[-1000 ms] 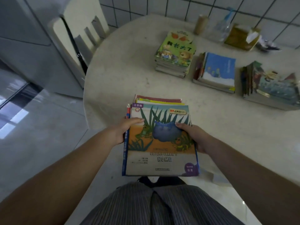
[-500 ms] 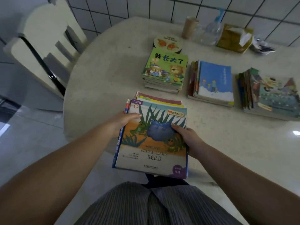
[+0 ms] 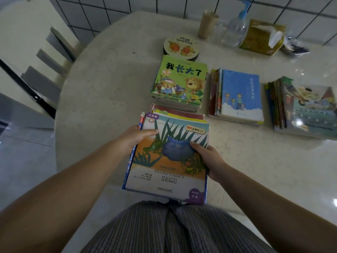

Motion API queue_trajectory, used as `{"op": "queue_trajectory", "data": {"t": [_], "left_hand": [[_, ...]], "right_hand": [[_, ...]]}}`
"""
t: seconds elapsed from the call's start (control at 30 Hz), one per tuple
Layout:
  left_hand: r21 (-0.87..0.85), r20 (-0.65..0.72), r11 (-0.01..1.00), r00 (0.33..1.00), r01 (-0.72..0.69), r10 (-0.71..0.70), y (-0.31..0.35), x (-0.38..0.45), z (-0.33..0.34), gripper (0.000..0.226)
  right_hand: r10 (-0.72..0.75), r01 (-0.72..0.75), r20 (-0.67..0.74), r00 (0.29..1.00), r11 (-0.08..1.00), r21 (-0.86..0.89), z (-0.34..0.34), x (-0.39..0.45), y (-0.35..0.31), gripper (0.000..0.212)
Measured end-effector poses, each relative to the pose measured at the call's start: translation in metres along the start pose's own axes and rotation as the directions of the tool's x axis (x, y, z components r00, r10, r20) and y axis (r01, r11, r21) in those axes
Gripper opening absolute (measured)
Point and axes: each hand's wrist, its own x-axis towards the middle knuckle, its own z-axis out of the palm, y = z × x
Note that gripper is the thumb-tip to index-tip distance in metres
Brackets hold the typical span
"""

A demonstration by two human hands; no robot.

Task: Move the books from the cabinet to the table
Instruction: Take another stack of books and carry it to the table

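Books [image 3: 167, 156] are sitting in a stack between both hands in the head view, the top cover showing grass, a blue caterpillar and the word "HOME". The left hand [image 3: 134, 138] is gripping the stack's left edge, thumb lying flat across the cover, the other fingers hidden underneath. The right hand [image 3: 209, 157] is gripping the right edge, thumb pressing on the cover, fingers curled below and out of sight. The stack's far end is hanging over the round pale tabltop [image 3: 109, 84], its near end is jutting out past the rim above the person's striped clothing [image 3: 173, 229]; whether it is touching the surface cannot be told.

At 12 o'clock from the held stack, just beyond it, a green-covered pile [image 3: 178, 83] is lying, with a round book [image 3: 181, 47] behind it. At 1 o'clock a blue-covered pile [image 3: 238, 95] is resting, and at 2 o'clock another pile [image 3: 306, 108] is lying near the right border. Along the tiled wall a cardboard tube [image 3: 207, 24], a clear bottle [image 3: 236, 31] and a yellow tissue pack [image 3: 262, 38] are standing. At 10 o'clock a white chair [image 3: 32, 57] is standing beside the tabletop.
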Motion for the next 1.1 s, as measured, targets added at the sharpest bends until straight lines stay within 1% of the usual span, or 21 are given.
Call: {"op": "queue_trajectory", "data": {"t": [0.1,0.2,0.33,0.43,0.5,0.57,0.67,0.77,0.8,0.87,0.93,0.97,1.03,1.1], "left_hand": [[-0.005,-0.010,1.000,1.000,0.014,-0.014,0.000,0.002,0.000,0.017],[0.003,-0.015,1.000,1.000,0.022,-0.022,0.002,0.001,-0.002,0.020],[0.010,-0.027,1.000,0.999,0.023,-0.023,0.003,0.000,-0.003,0.022],[0.013,-0.036,1.000,0.999,0.018,-0.017,0.002,-0.001,-0.002,0.022],[0.012,-0.044,1.000,0.999,0.012,-0.012,0.002,-0.002,-0.001,0.027],[0.029,-0.052,1.000,0.999,0.008,-0.007,0.003,-0.002,0.000,0.033],[0.051,-0.088,0.999,0.996,-0.011,0.015,0.004,-0.004,0.003,0.040],[0.053,-0.119,0.998,0.992,-0.037,0.043,0.005,-0.008,0.006,0.040],[0.052,-0.129,0.997,0.990,-0.049,0.055,0.004,-0.011,0.006,0.039],[0.056,-0.131,0.995,0.987,-0.083,0.090,0.005,-0.017,0.007,0.041],[0.056,-0.136,0.991,0.982,-0.122,0.128,0.003,-0.024,0.006,0.044],[0.058,-0.141,0.987,0.977,-0.153,0.160,0.004,-0.029,0.006,0.036],[0.065,-0.161,0.974,0.961,-0.216,0.224,0.003,-0.039,0.007,0.017],[0.056,-0.184,0.965,0.947,-0.257,0.263,0.001,-0.050,0.011,0.019]], "right_hand": [[-0.029,0.028,-0.021,0.999,0.998,-0.051,0.001,0.004,0.000,0.018],[-0.054,0.047,-0.063,0.997,0.994,-0.098,0.003,0.007,-0.001,0.026],[-0.058,0.041,-0.107,0.993,0.987,-0.153,0.006,0.008,-0.001,0.019],[-0.093,0.046,-0.165,0.982,0.961,-0.272,0.008,0.009,0.000,0.021],[-0.117,0.042,-0.183,0.976,0.927,-0.372,0.005,0.009,-0.001,0.027],[-0.130,0.024,-0.192,0.973,0.879,-0.476,0.001,0.011,-0.003,0.040],[-0.169,0.028,-0.206,0.964,0.832,-0.554,-0.005,0.014,-0.006,0.050],[-0.159,0.026,-0.210,0.965,0.850,-0.526,-0.003,0.016,-0.008,0.048],[-0.137,0.020,-0.208,0.968,0.877,-0.481,-0.001,0.014,-0.008,0.047],[-0.063,-0.012,-0.214,0.975,0.944,-0.331,-0.002,0.013,-0.009,0.047],[-0.028,-0.016,-0.217,0.976,0.980,-0.199,-0.005,0.009,-0.009,0.054],[-0.037,-0.005,-0.231,0.972,0.984,-0.176,-0.007,0.008,-0.009,0.059],[-0.100,0.054,-0.273,0.957,0.984,-0.171,-0.010,0.000,-0.010,0.065],[-0.207,0.148,-0.299,0.931,0.967,-0.207,-0.010,-0.010,-0.011,0.065]]}}
